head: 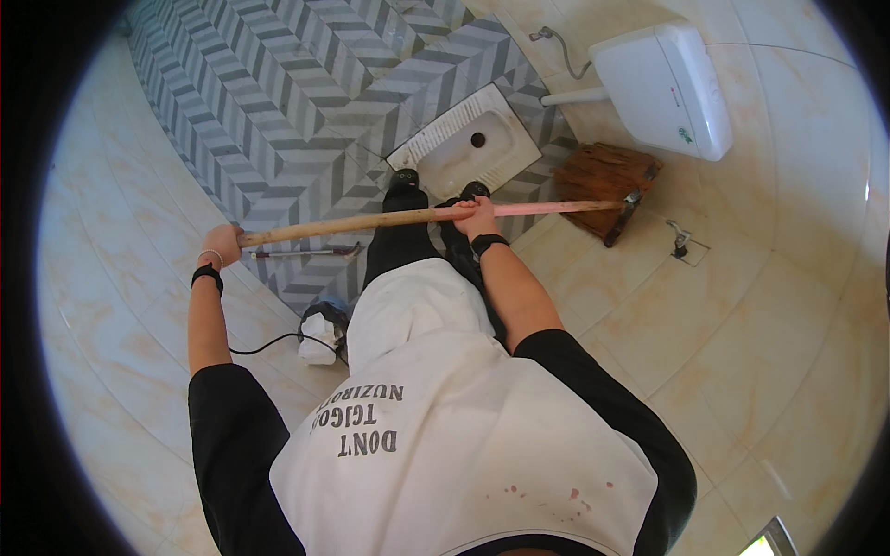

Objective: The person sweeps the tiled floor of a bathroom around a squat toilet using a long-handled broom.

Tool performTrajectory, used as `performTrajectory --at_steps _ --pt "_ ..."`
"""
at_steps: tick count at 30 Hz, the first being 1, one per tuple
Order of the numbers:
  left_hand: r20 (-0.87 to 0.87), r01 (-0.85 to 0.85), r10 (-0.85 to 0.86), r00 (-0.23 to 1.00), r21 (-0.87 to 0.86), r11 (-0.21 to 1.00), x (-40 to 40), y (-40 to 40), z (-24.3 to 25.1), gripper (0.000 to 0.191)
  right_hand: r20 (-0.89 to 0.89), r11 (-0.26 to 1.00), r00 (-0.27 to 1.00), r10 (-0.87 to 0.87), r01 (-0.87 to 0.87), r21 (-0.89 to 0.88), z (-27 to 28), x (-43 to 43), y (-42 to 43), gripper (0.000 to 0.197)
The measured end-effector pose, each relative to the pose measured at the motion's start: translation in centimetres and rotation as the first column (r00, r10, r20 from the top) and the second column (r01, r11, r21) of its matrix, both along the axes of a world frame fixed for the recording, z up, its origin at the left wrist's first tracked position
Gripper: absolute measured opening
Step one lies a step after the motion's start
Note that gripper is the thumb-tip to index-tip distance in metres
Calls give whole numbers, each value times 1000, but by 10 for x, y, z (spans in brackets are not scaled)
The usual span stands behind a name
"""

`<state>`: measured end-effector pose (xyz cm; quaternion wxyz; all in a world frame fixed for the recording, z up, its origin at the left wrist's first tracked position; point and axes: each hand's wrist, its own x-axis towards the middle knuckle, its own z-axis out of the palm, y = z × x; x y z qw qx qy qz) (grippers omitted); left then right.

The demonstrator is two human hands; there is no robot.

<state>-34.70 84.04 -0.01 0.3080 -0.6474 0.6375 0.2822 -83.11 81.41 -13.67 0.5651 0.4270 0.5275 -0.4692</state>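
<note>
A long wooden-handled broom or mop with a wide brown head (603,184) lies across the view, its handle (348,224) partly pink. My left hand (222,245) is closed round the handle's far left end. Further along, my right hand (477,216) grips the pink stretch of the handle. The brown head is at the right, by the wall below the white cistern; whether it touches the floor I cannot tell. Just beyond my feet is a white squat toilet pan (462,156) set in the tiled floor.
A white cistern (657,90) with a pipe and hose hangs on the right wall. A metal tap (680,240) is below it. At the left, a thin rod-like tool (302,254) lies near the wall, and a bin with a white bag (320,340) stands beside me.
</note>
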Motion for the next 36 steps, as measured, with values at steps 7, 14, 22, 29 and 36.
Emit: performTrajectory --at_steps 7,14,22,29,36 --pt "33 -8 8 999 15 1000 -7 14 17 20 13 998 1000 -5 4 55 -3 4 11 27" --pt "78 -36 36 996 -6 999 -24 54 27 18 5 977 995 98 -97 189 -6 -5 20 24" --pt "23 10 -6 1000 -179 984 -95 40 67 9 17 999 1000 -20 21 -42 -18 -70 5 23" --pt "-38 307 -434 900 -650 695 -298 -39 210 4 42 987 999 -16 23 -162 9 -176 -32 20" --pt "-26 488 -664 747 -657 575 -436 -63 196 5 -377 545 466 800 -828 131 26 -249 8 19"
